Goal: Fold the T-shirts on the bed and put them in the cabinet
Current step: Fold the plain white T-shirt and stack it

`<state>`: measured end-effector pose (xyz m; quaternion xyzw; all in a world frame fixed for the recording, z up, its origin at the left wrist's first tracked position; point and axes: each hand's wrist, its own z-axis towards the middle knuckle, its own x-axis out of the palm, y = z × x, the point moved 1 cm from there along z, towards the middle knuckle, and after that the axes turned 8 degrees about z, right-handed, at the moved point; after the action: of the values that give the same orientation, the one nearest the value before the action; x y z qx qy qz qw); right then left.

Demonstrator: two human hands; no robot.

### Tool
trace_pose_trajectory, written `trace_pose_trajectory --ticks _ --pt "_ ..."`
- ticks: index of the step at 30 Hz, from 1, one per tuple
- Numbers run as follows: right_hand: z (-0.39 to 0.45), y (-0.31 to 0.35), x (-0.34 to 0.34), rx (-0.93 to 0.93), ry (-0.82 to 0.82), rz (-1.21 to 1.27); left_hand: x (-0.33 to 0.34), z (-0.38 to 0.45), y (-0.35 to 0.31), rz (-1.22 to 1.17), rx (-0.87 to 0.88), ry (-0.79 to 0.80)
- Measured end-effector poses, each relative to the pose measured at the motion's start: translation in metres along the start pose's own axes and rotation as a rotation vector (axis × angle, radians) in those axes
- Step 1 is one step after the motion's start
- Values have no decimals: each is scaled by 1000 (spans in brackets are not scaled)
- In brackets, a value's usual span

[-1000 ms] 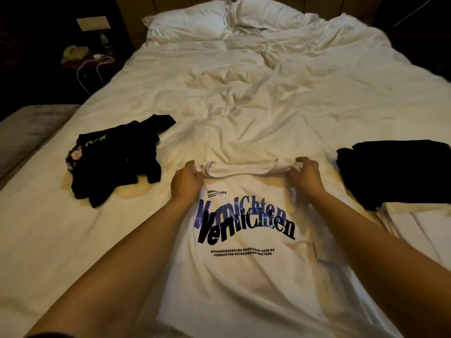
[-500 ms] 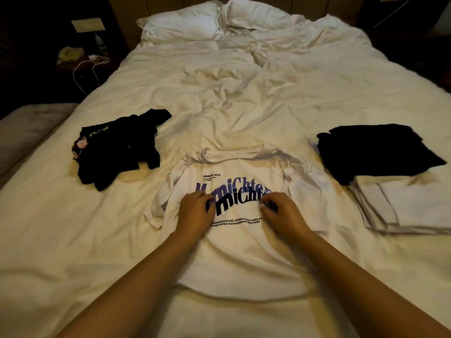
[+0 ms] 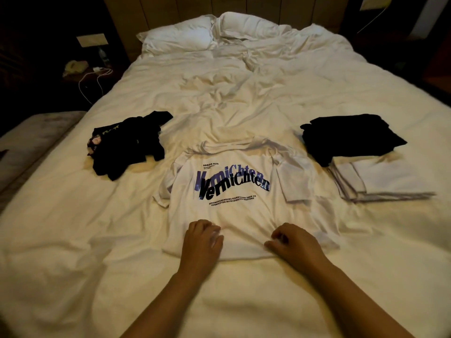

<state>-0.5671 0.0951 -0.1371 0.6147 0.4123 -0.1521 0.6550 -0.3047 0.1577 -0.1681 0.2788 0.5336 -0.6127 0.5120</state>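
Note:
A white T-shirt (image 3: 234, 215) with a blue and black "Vernichten" print lies face up on the white bed (image 3: 244, 98), collar away from me and both sleeves turned in. My left hand (image 3: 202, 237) and my right hand (image 3: 292, 242) sit on its lower part near the hem. Both have curled fingers bunching the fabric, and wrinkles run between them. A crumpled black T-shirt (image 3: 127, 145) lies to the left. On the right, a folded black T-shirt (image 3: 349, 137) rests partly on a folded white stack (image 3: 390, 181).
Two pillows (image 3: 210, 32) lie at the headboard. A dark nightstand with a white cable (image 3: 95, 79) stands left of the bed, and a grey bench (image 3: 31, 140) runs along the left side. The duvet is rumpled in the middle.
My hands let go of the collar, passed down over the print and now bunch the fabric near the hem. The shirt lies spread out with its print fully showing.

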Motion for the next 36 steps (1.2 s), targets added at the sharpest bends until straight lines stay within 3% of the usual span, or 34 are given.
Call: trace_pose_trajectory --ticks 7,13,20,24,28,32,36 --pt "-28 -18 -2 -85 123 -35 -10 -46 -2 44 14 -37" --pt "-34 -25 3 -26 -138 -82 -18 -63 -7 24 -67 100" --pt "-42 -17 -1 -8 -302 63 -22 -60 7 -125 -144 -54" --pt "-16 4 -26 -113 -368 3 -44 -24 8 -201 -168 -61" --pt "48 35 -54 -130 -315 -131 -65 50 13 -81 -78 -40" --pt "123 45 -68 -154 -327 -157 -70 132 18 -48 -131 -7" --pt "159 30 -59 -105 -191 -175 -49 166 33 -129 -189 21"
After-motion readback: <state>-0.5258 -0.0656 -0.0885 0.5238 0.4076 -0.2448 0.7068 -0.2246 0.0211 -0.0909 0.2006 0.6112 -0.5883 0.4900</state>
